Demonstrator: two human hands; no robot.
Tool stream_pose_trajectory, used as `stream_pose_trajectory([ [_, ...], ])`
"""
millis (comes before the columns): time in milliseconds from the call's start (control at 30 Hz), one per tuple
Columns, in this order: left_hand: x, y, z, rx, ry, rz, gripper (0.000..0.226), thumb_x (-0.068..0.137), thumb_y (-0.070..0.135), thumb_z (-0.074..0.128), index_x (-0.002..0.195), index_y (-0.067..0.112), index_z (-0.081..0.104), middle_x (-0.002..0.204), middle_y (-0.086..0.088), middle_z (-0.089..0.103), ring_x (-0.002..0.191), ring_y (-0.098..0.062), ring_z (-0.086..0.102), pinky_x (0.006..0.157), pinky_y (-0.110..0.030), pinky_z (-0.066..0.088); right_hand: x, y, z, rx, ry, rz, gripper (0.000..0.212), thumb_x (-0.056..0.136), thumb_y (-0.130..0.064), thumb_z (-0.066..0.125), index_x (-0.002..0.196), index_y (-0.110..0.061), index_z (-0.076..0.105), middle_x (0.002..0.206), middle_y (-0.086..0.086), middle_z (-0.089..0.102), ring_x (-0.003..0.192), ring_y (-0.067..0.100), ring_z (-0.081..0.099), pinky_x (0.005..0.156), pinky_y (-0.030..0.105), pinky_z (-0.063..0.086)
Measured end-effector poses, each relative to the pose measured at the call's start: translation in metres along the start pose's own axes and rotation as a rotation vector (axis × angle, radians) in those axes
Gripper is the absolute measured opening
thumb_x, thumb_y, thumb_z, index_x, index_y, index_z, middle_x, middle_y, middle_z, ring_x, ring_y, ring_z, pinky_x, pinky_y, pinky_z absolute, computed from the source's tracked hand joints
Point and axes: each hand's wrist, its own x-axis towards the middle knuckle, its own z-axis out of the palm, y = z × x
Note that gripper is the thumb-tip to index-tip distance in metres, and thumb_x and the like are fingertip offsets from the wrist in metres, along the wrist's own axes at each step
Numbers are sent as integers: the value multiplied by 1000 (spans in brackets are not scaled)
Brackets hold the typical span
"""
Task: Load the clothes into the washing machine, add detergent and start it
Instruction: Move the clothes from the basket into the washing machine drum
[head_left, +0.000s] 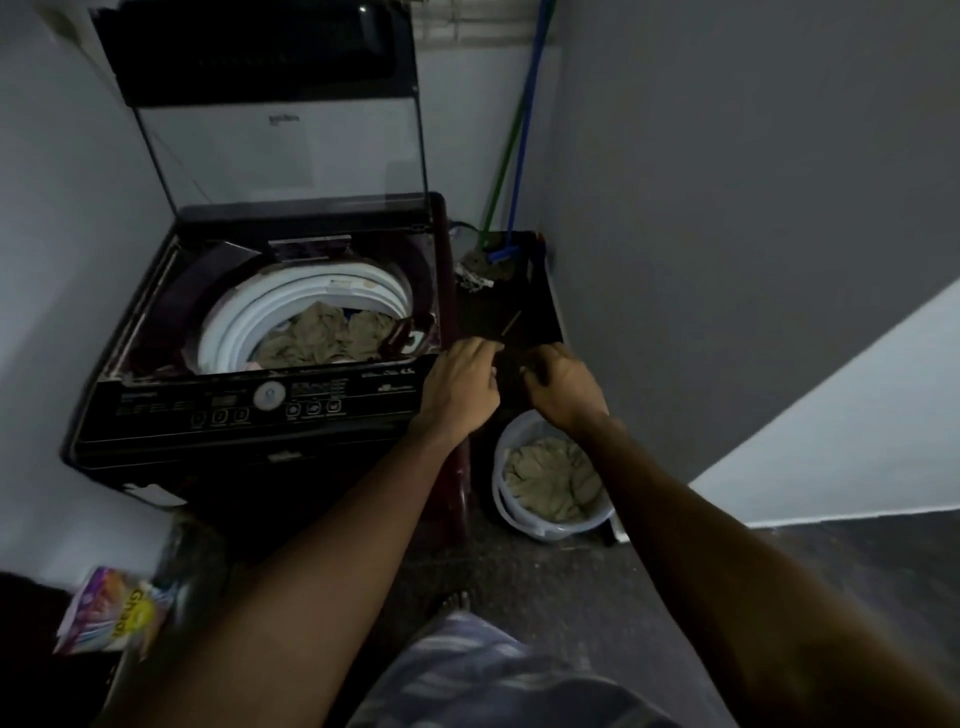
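A dark top-loading washing machine (249, 410) stands on the left with its lid (270, 130) raised. Beige clothes (322, 338) lie in its white drum (234, 332). To its right, on the floor, a white bucket (519, 519) holds more beige clothes (550, 478). My left hand (460, 387) hovers at the machine's front right corner. My right hand (563, 387) is just beside it, above the bucket. Both have curled fingers, and the dim light hides whether anything dark is held between them. A colourful detergent packet (111, 613) lies on the floor at lower left.
The control panel (270, 400) with a round dial runs along the machine's front. A green and a blue mop handle (519, 156) lean in the back corner, over a mop head (488, 262). Grey walls close in on both sides. My foot (457, 603) is on the dark floor.
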Motion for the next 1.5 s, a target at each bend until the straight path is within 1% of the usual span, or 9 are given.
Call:
stream_pose_trajectory([
  [100,0,13,25,-2,-54,7,41,96,14,48,137,16,50,133,-1,54,128,-19,46,104,-33,40,-12,25,-1,6,12,49,27,93,-26,52,112,-9,61,113,10,58,102,27,57,80,34,48],
  [333,10,21,88,2,-211,11,53,98,18,48,149,14,35,155,-2,36,146,-19,25,118,-35,25,-20,81,9,0,-24,155,36,93,-26,53,124,-9,54,122,12,57,112,30,55,89,38,49],
  [500,24,23,126,-7,-293,30,54,95,14,50,147,13,38,152,-4,40,144,-20,29,118,-34,24,-12,113,19,3,-38,215,37,92,-24,55,124,-8,52,122,14,55,106,35,58,81,39,48],
  [733,37,27,162,2,-379,9,57,91,16,54,146,13,38,149,-5,43,139,-20,37,115,-36,30,-18,151,31,17,-133,359,52,93,-29,53,140,-11,40,138,13,49,123,30,50,99,42,45],
  [900,44,22,200,-13,-395,-50,56,88,18,56,143,16,42,144,-4,48,135,-20,42,112,-33,34,-15,187,51,-15,-203,415,56,93,-33,51,144,-15,34,144,12,44,128,31,46,100,42,45],
  [1067,36,-2,302,-48,-419,-122,49,87,19,56,136,13,50,135,-5,56,128,-23,49,105,-34,36,-8,269,129,-68,-381,374,57,94,-33,51,145,-14,35,143,12,44,126,30,48,100,38,44],
  [1233,26,-36,424,-43,-490,-87,51,90,17,51,140,7,47,141,-11,51,133,-29,44,110,-40,33,-1,366,233,-120,-463,372,58,94,-35,49,147,-19,32,149,6,39,133,25,42,103,34,40],
  [1400,15,-67,521,-23,-516,-75,52,96,26,49,145,8,43,149,-13,43,140,-29,37,114,-40,27,21,451,315,-230,-655,315,61,98,-37,42,152,-23,19,158,6,22,144,24,23,116,32,21],
  [1500,10,-83,571,-83,-546,-117,56,98,26,49,149,6,34,155,-15,34,146,-29,27,118,-34,15,39,490,355,-352,-720,282,64,95,-40,47,151,-24,22,154,10,28,139,31,32,112,38,31],
])
